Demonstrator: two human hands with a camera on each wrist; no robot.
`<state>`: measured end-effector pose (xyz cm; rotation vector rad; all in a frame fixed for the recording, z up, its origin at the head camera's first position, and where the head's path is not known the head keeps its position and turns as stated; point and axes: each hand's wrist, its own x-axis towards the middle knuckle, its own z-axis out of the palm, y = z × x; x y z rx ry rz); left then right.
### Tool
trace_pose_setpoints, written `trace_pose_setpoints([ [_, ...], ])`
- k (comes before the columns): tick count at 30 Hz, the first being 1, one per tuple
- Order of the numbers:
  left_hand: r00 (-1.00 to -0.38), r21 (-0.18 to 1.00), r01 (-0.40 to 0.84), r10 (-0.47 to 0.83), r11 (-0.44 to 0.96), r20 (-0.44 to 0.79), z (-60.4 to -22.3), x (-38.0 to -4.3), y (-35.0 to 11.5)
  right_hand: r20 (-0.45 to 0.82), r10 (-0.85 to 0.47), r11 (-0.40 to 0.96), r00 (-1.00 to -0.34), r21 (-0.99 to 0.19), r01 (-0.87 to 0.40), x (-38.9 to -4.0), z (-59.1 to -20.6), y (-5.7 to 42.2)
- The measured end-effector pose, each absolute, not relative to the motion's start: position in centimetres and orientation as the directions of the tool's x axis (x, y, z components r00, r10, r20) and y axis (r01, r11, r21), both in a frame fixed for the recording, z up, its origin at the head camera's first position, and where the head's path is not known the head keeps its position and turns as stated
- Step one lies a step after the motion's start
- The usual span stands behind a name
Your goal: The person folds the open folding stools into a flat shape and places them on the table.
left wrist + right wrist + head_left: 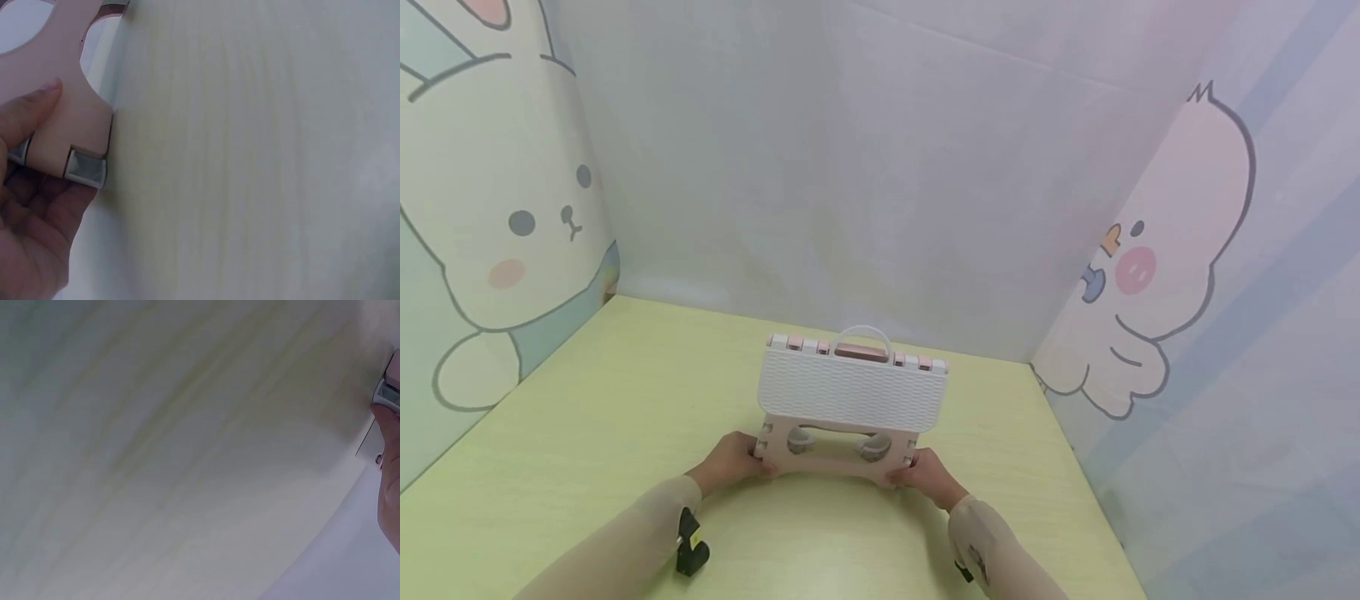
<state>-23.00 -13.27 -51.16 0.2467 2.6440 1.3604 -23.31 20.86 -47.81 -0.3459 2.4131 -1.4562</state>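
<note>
A pink and white folding step stool [853, 387] is at the middle of the table, its textured white top facing me and a white carry handle [867, 330] at its upper edge. Below the top shows a pink leg panel [831, 465] with cut-out openings. My left hand [730, 461] grips the panel's left side; the left wrist view has the thumb lying on the pink face and the fingers behind its edge. On the opposite side, my right hand [934, 479] holds the panel near its lower corner. In the right wrist view only part of that hand [390, 481] shows.
The pale yellow table [647, 375] reaches back to a light curtain [820, 183]. Printed cartoon figures cover the side curtains, a rabbit [482, 192] left and a bird [1195, 225] right. Dark wrist devices [691, 546] sit at both sleeves.
</note>
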Motion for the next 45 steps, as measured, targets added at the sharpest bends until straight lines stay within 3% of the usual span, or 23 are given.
trace_pose_setpoints([
  [4, -0.973, 0.817, 0.085, 0.224, 0.571, -0.055, -51.1, -23.1, -13.3, -0.117, -0.358, 0.454, -0.926, -0.889, -0.064, -22.6, -46.3, 20.4],
  [12, -0.972, 0.809, 0.078, 0.226, 0.583, -0.070, -51.2, -23.1, -13.3, -0.128, -0.337, 0.484, -0.933, -0.873, -0.055, -24.3, -49.8, 21.4],
  [45, -0.973, 0.819, 0.035, 0.205, 0.573, -0.102, -51.2, -23.6, -13.4, -0.083, -0.348, 0.471, -0.934, -0.877, -0.097, -24.3, -49.7, 21.3],
])
